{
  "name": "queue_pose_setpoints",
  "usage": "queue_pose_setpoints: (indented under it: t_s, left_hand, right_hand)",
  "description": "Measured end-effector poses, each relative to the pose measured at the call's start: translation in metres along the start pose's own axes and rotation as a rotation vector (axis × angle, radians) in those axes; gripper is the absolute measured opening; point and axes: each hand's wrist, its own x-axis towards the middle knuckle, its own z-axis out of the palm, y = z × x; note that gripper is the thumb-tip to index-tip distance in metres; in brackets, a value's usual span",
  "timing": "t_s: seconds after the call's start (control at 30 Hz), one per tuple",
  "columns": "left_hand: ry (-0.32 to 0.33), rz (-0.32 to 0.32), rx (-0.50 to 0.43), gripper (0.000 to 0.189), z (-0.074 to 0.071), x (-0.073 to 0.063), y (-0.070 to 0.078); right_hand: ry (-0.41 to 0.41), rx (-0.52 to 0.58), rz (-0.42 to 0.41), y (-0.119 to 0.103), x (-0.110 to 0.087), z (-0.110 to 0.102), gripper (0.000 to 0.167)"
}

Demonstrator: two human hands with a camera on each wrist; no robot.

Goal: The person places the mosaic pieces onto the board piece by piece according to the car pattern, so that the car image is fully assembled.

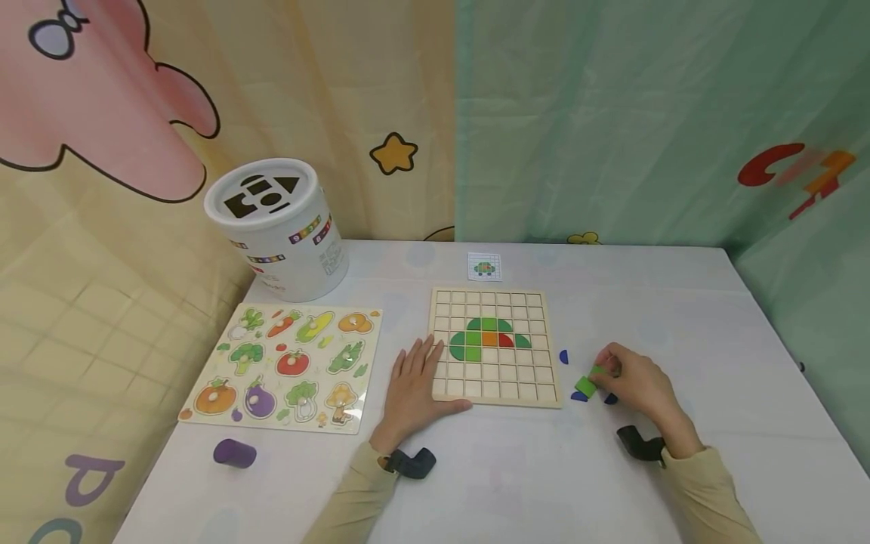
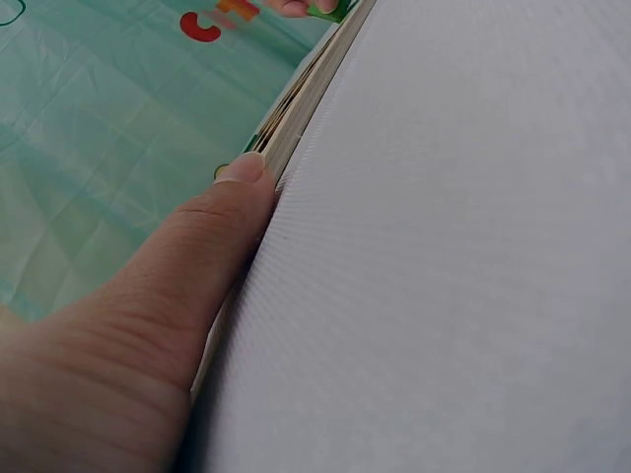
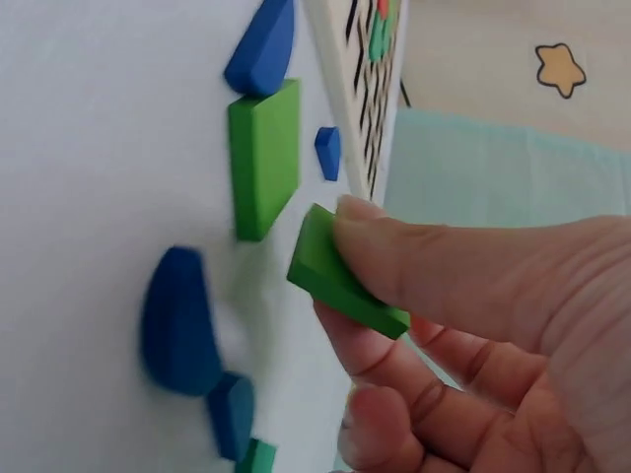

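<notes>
A wooden grid board point(image 1: 499, 385) lies mid-table, bearing green, orange and red tiles. My left hand point(image 1: 412, 389) rests against its lower left corner, fingers along the left side. The left thumb point(image 2: 212, 232) lies against the board's near edge. To the right of the board, my right hand point(image 1: 639, 385) pinches a green square tile point(image 3: 330, 271) between thumb and fingers, just above the table. Another green square point(image 3: 261, 163) lies below it, among several blue curved pieces point(image 3: 182, 325). Part of a darker green piece point(image 3: 256, 457) shows at the bottom of the right wrist view.
Behind the board lies a small picture card point(image 1: 485, 267). On the left are a vegetable puzzle board point(image 1: 272, 415), a white bucket point(image 1: 292, 261) with shaped holes in its lid, and a purple cylinder point(image 1: 234, 453). Curtains point(image 1: 591, 136) hang behind the table.
</notes>
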Motion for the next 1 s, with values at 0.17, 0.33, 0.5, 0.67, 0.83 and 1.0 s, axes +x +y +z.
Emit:
queue_pose_setpoints:
  t_s: [0.17, 0.33, 0.5, 0.67, 0.83, 1.0]
  left_hand:
    - [0.003, 0.002, 0.004, 0.111, 0.0, 0.0, 0.0]
    - [0.001, 0.003, 0.007, 0.111, 0.0, 0.0, 0.0]
    - [0.007, 0.008, 0.009, 0.111, 0.001, 0.0, 0.0]
    - [0.003, 0.006, 0.006, 0.111, 0.001, 0.0, 0.0]
    - [0.001, 0.002, 0.01, 0.11, -0.001, 0.0, 0.001]
    - [-0.003, -0.001, 0.01, 0.111, -0.001, 0.0, 0.001]
  right_hand:
    - [0.064, 0.01, -0.042, -0.011, 0.005, 0.003, 0.024]
    - [0.092, 0.026, -0.094, -0.025, 0.011, 0.009, 0.023]
    - [0.092, 0.047, -0.156, -0.039, 0.02, 0.018, 0.023]
    - [0.074, 0.036, -0.204, -0.052, 0.032, 0.027, 0.018]
    - [0.033, 0.027, -0.24, -0.07, 0.041, 0.039, 0.011]
    - [0.0, 0.017, -0.285, -0.087, 0.048, 0.052, 0.009]
